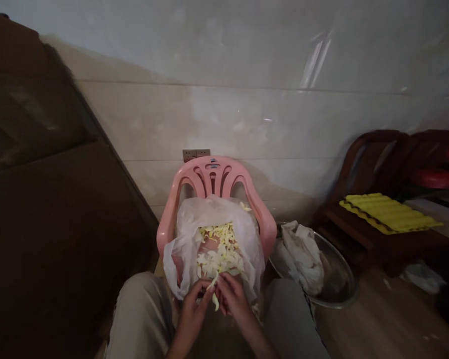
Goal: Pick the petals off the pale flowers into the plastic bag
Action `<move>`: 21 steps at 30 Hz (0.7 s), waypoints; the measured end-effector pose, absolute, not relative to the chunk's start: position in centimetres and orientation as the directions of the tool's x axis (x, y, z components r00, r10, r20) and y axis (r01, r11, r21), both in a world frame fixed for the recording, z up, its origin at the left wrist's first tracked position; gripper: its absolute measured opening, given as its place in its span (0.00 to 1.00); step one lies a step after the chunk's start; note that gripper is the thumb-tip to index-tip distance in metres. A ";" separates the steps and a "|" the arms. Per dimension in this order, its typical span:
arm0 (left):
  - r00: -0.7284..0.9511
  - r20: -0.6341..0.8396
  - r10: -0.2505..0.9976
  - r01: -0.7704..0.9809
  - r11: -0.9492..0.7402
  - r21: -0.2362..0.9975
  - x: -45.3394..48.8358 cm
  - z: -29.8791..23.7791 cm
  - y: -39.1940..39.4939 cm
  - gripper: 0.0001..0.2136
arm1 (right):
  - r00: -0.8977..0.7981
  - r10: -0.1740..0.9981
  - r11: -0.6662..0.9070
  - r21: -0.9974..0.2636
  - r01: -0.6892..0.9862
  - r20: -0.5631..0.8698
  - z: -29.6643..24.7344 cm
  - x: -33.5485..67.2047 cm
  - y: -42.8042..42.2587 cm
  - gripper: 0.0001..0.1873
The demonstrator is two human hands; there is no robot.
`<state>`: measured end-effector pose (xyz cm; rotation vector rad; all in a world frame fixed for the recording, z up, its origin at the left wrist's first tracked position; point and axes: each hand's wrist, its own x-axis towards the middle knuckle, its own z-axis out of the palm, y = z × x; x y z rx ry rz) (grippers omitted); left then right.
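Note:
Between my fingertips is a pale, petal-like flower piece [215, 301], thin and whitish-green. My left hand [195, 305] pinches it from one side, and my right hand [232, 298] has its fingers closed on it from the other. Both hands are over the near edge of an opened, translucent white plastic bag [185, 219]. Inside the bag, white petal-like pieces [219, 262] lie toward me, and smaller yellowish pieces [222, 233] lie farther back. The bag rests on the seat of a pink plastic chair [167, 219], between my knees.
On the floor at right, a metal basin [344, 289] holds a crumpled whitish bag [303, 254]. Beyond it, a yellow ridged tray [389, 212] lies on a dark red chair [344, 224]. A tiled wall [228, 119] stands behind, and a large brown panel [60, 224] fills the left.

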<state>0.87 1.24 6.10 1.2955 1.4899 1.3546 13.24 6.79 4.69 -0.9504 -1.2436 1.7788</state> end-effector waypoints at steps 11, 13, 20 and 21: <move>0.000 0.018 1.000 0.290 -0.017 0.957 0.0 7.2 0.6 0.17 | -0.577 0.785 -0.350 -0.929 -0.116 -0.224 5.7 15.8 6.8 0.25; 0.007 0.057 0.998 0.321 -0.056 0.945 0.0 7.2 0.5 0.15 | -0.577 0.777 -0.405 -0.901 -0.152 -0.252 6.1 16.2 6.6 0.22; 0.113 0.221 0.969 0.499 -0.248 0.830 0.0 7.7 0.7 0.13 | -0.521 0.814 -0.401 -0.896 -0.188 -0.255 5.8 15.8 6.1 0.24; 0.138 0.227 0.964 0.526 -0.265 0.808 0.2 7.7 0.8 0.14 | -0.494 0.833 -0.373 -0.912 -0.167 -0.250 5.8 15.8 6.1 0.26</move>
